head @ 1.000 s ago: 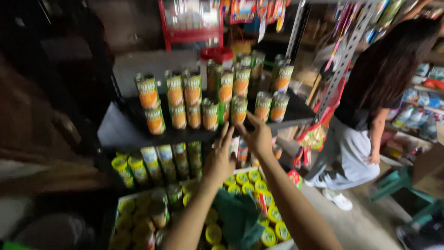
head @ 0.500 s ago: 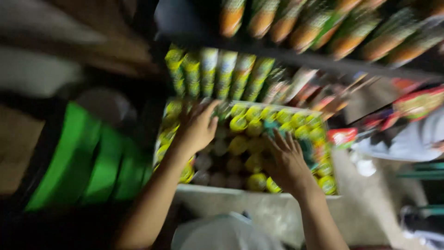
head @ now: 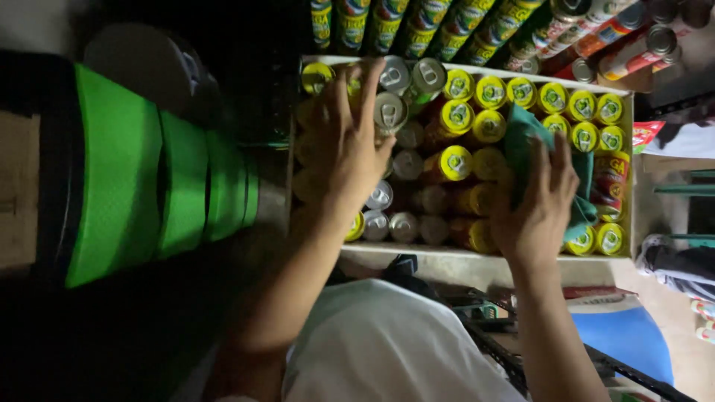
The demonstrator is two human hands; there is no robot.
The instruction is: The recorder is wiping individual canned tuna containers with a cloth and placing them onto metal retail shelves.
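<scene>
Down from shelf to tray (head: 465,254) | left hand (head: 350,152) spread flat on cans (head: 454,119) | right hand (head: 538,205) clamped on green cloth (head: 525,134) (wiping apparently underway)

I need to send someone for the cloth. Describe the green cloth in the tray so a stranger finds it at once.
Start at the shallow white tray packed with upright cans. Go to its right side, where the right hand rests. Under those fingers lies the green cloth, crumpled over the yellow-topped cans; it is the only soft, folded thing among round metal lids.
</scene>
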